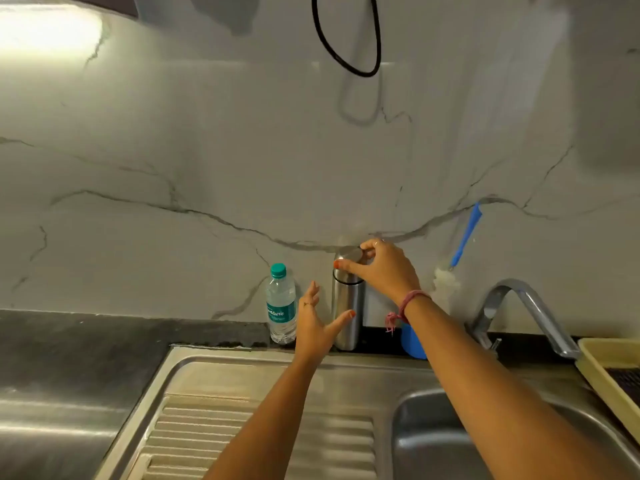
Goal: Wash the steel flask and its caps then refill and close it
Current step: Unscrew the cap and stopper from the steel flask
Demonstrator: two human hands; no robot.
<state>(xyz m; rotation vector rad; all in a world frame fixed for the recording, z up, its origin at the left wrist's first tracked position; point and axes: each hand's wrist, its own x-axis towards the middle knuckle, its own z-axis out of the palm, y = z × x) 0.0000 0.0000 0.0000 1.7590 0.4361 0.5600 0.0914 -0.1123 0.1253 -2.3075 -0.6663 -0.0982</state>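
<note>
Marble backsplash rises behind the steel flask [347, 306], upright at centre frame on the table. My right hand [384, 268] pinches its cap [349, 255]; my left hand [317, 323] spreads loose beside its smooth, slippery-looking body, best gripped mid-body.

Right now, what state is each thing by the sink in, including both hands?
Flask: upright on the counter, cap on.
Cap: on the flask, gripped by the right hand.
Right hand: fingers curled round the cap.
Left hand: open, fingers spread beside the flask body.
Water bottle: upright, green cap on.
Tap: no water running.
Blue cup: upright behind the right wrist, contents hidden.
</note>
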